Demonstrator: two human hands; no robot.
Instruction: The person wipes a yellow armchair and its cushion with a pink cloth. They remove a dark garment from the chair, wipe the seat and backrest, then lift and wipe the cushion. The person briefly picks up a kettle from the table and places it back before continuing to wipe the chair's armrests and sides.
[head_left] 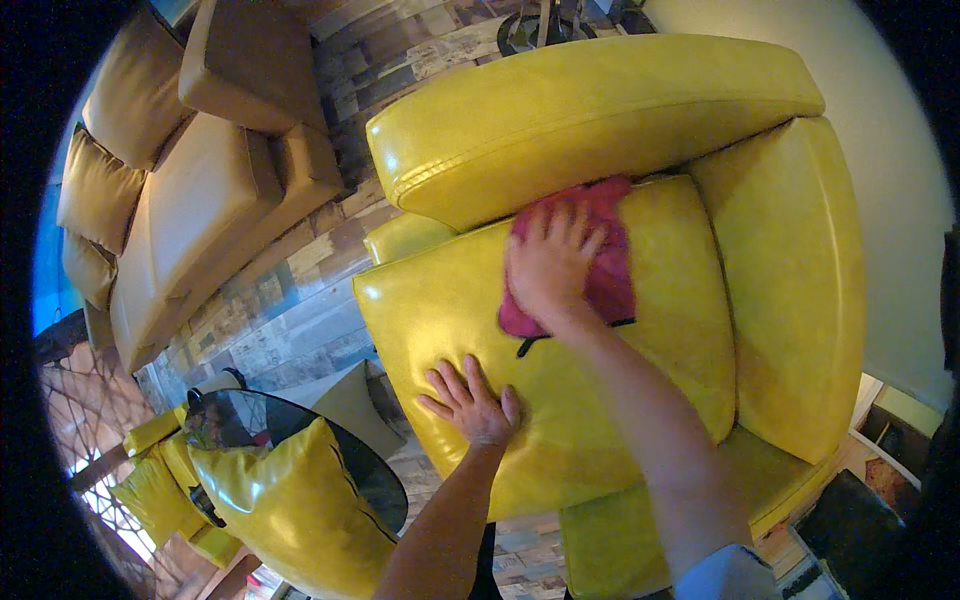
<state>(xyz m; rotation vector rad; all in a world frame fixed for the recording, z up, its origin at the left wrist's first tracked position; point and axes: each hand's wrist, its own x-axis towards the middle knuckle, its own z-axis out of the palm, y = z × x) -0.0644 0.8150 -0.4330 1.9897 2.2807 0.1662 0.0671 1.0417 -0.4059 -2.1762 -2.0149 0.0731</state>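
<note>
A glossy yellow seat cushion (660,380) stands tilted up inside a yellow leather armchair (790,270). My right hand (548,262) presses flat on a dark pink cloth (612,268) against the cushion's upper face, fingers spread. My left hand (470,402) lies open and flat on the cushion's lower left part, near its edge, holding nothing.
A tan leather sofa (190,210) with several cushions stands at the left across a patchwork wood floor (290,320). A dark round glass table (375,480) at the lower left carries a yellow pillow (275,505). A pale wall (900,200) runs along the right.
</note>
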